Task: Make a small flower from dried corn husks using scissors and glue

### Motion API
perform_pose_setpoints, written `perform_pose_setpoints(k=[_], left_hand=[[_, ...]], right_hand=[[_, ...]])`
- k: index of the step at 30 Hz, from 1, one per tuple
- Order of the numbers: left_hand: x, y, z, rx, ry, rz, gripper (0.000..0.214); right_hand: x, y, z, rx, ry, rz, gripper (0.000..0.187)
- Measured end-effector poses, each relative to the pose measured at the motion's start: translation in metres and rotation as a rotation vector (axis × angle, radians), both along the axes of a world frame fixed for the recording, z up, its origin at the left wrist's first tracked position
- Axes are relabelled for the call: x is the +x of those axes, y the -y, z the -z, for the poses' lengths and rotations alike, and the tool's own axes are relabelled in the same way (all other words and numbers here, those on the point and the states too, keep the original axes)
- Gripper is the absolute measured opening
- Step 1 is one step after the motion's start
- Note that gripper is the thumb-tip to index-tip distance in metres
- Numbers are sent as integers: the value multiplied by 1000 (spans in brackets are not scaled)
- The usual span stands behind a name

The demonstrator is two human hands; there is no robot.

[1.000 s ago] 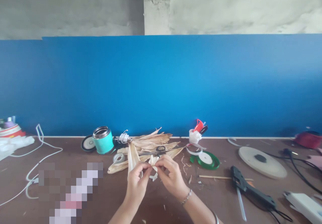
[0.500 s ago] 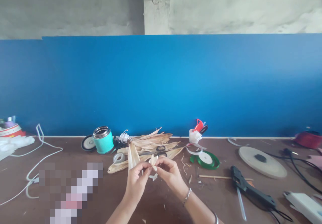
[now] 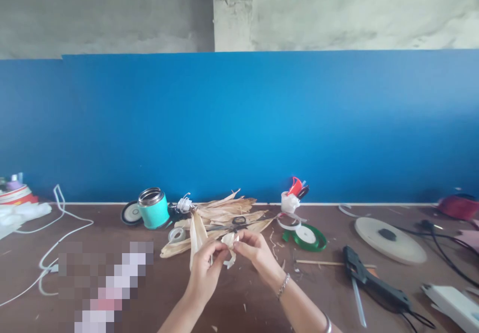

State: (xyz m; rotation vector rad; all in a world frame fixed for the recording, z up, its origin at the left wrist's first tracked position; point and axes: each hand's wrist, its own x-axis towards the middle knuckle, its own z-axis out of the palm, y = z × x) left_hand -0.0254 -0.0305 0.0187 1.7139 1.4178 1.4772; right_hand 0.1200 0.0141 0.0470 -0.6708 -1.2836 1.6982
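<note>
Both my hands meet over the brown table, low in the middle of the view. My left hand pinches a long pale dried husk strip that stands up from its fingers. My right hand is closed on a small folded husk piece held between the two hands. A short pale scrap hangs just below the fingers. Behind the hands lies a pile of dried husks with black-handled scissors on it.
A teal jar and its lid stand at the back left by a white cable. A green ribbon spool, a black glue gun, a round white disc and a white power strip lie to the right. A blue board backs the table.
My right hand has turned and closed tighter round the small husk piece, shifting slightly up and right. The left hand keeps its hold on the long strip.
</note>
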Motion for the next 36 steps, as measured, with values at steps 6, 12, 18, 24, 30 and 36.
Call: perform_pose_setpoints(k=[6, 12, 18, 24, 30, 36], left_hand=[[1, 0, -2, -51, 63, -22, 24], [2, -2, 1, -83, 113, -121, 27], [5, -2, 1, -207, 237, -68, 31], [12, 1, -3, -393, 664, 107, 29], [9, -2, 7, -469, 877, 280, 19], [7, -2, 11, -492, 938, 302, 16]], right_hand=[[1, -2, 4, -9, -20, -15, 20], [2, -5, 10, 46, 79, 23, 15], [-4, -9, 24, 86, 76, -5, 28], [-1, -3, 16, -110, -42, -45, 28], [1, -2, 15, -177, -112, -138, 20], [1, -3, 19, -166, -108, -167, 18]])
